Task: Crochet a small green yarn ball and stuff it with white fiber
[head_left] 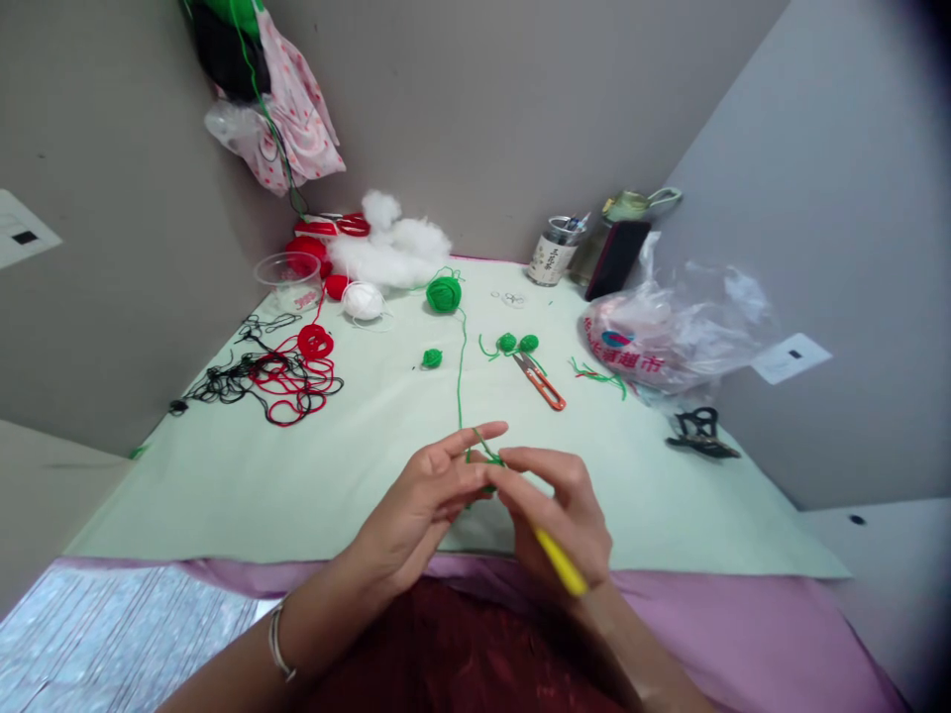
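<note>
Right grip (pixel 559 510), fingers curled, clasped yellow hook (pixel 561 562); long axis slanted, butt down-right toward wrist, tip hidden. Left grip (pixel 422 495) pinched green yarn (pixel 491 456) just beside right grip, forefinger stretched rightward.

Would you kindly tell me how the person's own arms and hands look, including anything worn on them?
The left hand and right hand wear no gloves, and no sleeves show on the visible forearms. A thin, silver-coloured bracelet circles the left forearm.
</note>
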Action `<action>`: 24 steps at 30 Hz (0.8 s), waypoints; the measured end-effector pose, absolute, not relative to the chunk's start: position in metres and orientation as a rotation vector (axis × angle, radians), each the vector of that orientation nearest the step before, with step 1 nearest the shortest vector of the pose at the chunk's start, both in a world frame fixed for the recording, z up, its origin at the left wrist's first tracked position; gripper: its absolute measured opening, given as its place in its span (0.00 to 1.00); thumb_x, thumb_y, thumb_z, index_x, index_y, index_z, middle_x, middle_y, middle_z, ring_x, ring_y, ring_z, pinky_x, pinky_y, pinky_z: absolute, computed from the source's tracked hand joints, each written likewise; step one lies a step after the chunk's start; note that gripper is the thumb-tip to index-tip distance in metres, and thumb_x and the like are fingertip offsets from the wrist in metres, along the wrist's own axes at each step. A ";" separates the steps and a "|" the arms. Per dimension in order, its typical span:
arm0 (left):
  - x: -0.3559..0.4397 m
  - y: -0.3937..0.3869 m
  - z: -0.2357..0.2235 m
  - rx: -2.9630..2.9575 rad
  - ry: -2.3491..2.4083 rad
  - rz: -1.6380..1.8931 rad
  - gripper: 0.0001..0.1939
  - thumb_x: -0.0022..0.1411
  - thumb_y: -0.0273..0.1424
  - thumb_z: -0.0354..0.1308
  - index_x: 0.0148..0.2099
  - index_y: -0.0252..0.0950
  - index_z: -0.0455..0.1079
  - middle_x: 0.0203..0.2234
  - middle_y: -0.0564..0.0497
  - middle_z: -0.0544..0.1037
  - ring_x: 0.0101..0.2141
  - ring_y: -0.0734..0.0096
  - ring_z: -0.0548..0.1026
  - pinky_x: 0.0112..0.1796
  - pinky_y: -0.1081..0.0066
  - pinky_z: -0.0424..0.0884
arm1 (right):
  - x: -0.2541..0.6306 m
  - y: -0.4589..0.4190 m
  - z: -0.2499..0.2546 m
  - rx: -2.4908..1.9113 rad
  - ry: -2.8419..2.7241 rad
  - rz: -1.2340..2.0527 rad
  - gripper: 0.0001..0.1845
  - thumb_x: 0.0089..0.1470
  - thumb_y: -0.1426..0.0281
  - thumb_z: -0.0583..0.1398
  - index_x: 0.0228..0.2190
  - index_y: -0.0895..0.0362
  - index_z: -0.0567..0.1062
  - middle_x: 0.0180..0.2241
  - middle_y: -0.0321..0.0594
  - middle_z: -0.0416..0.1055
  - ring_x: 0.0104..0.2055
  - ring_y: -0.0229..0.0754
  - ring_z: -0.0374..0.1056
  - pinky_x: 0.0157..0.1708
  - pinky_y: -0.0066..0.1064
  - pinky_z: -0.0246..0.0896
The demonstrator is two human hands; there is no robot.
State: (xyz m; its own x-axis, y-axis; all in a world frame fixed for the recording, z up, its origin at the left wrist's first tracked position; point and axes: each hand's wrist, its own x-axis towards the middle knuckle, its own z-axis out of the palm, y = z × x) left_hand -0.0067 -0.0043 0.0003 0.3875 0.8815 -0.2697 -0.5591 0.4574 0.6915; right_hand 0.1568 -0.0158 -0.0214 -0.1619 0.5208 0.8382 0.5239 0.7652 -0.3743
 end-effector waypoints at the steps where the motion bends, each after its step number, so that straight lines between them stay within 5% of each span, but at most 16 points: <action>1: -0.008 -0.003 0.001 0.528 0.673 0.973 0.25 0.56 0.33 0.74 0.56 0.37 0.80 0.25 0.58 0.72 0.22 0.86 0.60 0.35 0.78 0.65 | 0.157 -0.015 -0.019 -0.821 -1.728 0.142 0.17 0.65 0.79 0.59 0.49 0.51 0.80 0.42 0.43 0.79 0.43 0.45 0.76 0.40 0.37 0.75; 7: -0.008 -0.001 0.003 0.653 0.718 1.082 0.22 0.56 0.31 0.74 0.54 0.40 0.82 0.33 0.53 0.77 0.35 0.78 0.73 0.41 0.78 0.67 | 0.155 -0.005 -0.008 -0.800 -1.386 0.777 0.12 0.69 0.74 0.57 0.40 0.52 0.81 0.35 0.37 0.78 0.33 0.38 0.72 0.33 0.32 0.71; 13: 0.001 -0.006 -0.004 0.727 0.762 1.200 0.21 0.57 0.32 0.75 0.53 0.43 0.82 0.33 0.55 0.78 0.35 0.78 0.73 0.42 0.78 0.67 | 0.151 -0.011 -0.017 -0.846 -1.683 0.316 0.19 0.63 0.82 0.61 0.49 0.50 0.81 0.42 0.41 0.80 0.42 0.42 0.76 0.40 0.35 0.74; 16: -0.001 -0.004 -0.003 0.594 0.700 1.115 0.22 0.56 0.33 0.75 0.54 0.41 0.82 0.27 0.57 0.75 0.27 0.83 0.67 0.40 0.78 0.68 | 0.153 -0.014 -0.019 -0.841 -1.782 0.139 0.21 0.62 0.81 0.63 0.51 0.50 0.81 0.45 0.44 0.79 0.45 0.45 0.76 0.41 0.37 0.74; 20: -0.006 0.000 0.000 0.504 0.645 1.023 0.17 0.58 0.30 0.72 0.51 0.37 0.83 0.19 0.63 0.63 0.18 0.88 0.48 0.40 0.77 0.69 | 0.157 -0.011 -0.013 -0.875 -1.462 0.532 0.14 0.67 0.77 0.59 0.44 0.49 0.82 0.36 0.38 0.78 0.36 0.39 0.72 0.36 0.32 0.69; 24: -0.005 -0.003 0.001 0.620 0.700 1.125 0.18 0.56 0.29 0.73 0.50 0.41 0.84 0.31 0.55 0.77 0.29 0.81 0.69 0.41 0.78 0.68 | 0.156 -0.007 -0.011 -0.828 -1.319 0.863 0.10 0.69 0.71 0.60 0.39 0.50 0.83 0.34 0.35 0.77 0.33 0.37 0.70 0.34 0.30 0.67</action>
State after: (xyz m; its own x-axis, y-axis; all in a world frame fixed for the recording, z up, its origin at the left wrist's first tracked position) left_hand -0.0050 -0.0033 0.0006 0.2680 0.9456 -0.1847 -0.5836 0.3119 0.7498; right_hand 0.1561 -0.0073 -0.0109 0.0530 0.8902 0.4525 -0.0574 0.4551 -0.8886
